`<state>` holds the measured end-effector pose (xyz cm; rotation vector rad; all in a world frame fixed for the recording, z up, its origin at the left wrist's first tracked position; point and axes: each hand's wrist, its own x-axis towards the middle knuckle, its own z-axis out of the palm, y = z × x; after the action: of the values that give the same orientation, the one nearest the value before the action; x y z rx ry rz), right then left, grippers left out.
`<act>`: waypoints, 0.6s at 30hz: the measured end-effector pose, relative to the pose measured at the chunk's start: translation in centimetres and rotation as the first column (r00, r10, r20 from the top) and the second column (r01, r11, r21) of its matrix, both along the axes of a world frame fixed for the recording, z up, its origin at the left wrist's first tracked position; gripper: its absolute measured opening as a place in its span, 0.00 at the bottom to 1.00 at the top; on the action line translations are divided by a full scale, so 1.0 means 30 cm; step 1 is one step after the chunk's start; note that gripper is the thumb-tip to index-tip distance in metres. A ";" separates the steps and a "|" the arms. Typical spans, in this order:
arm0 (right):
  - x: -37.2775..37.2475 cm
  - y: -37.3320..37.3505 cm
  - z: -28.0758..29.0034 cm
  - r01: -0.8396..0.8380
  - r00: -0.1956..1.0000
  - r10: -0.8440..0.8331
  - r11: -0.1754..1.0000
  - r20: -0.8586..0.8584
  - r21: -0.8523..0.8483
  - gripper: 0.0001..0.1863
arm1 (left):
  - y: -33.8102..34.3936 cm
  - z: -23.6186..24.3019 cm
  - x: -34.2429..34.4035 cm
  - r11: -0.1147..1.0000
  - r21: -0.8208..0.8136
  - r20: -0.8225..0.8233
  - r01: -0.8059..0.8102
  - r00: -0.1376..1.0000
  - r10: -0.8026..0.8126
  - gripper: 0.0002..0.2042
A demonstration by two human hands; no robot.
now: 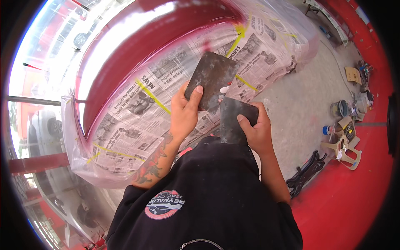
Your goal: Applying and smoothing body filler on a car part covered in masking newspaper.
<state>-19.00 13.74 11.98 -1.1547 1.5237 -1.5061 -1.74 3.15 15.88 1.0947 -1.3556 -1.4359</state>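
My left hand (187, 107) grips a dark, smudged flat plate (210, 79) by its near left edge, thumb on top. A small dab of white paste (225, 89) with a speck of red lies near the plate's right edge. My right hand (255, 128) is closed round the right side of a smaller dark putty spreader (233, 121), thumb pressed on its face. The spreader's upper left corner is close to the plate's lower right edge, just below the paste; whether they touch I cannot tell. Both are held in front of my black shirt, over the masked car.
A glossy red car panel (121, 54) curves across the far left, bordered by taped newspaper (166, 79) and plastic sheeting (306, 31). On the right stand a bucket (339, 109), a beige plastic stool (343, 152) and a black car part (307, 173) on the floor.
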 end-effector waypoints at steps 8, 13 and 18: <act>0.016 -0.022 0.005 -0.015 1.000 0.015 0.998 -0.004 0.054 0.14 | 0.000 0.014 -0.027 1.000 -0.021 0.011 0.006 1.000 -0.006 0.16; 0.032 -0.032 -0.001 -0.066 0.998 0.067 0.997 -0.019 0.041 0.15 | -0.006 0.009 -0.033 1.000 -0.005 0.029 -0.007 1.000 0.007 0.16; 0.059 -0.029 0.017 -0.222 0.968 0.233 0.969 -0.094 0.110 0.15 | -0.044 -0.017 -0.007 0.999 0.026 0.085 -0.023 0.996 0.021 0.15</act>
<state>-17.21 12.87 12.50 -1.3199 1.4609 -1.2209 -1.96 1.82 15.38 1.1961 -1.3822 -1.4096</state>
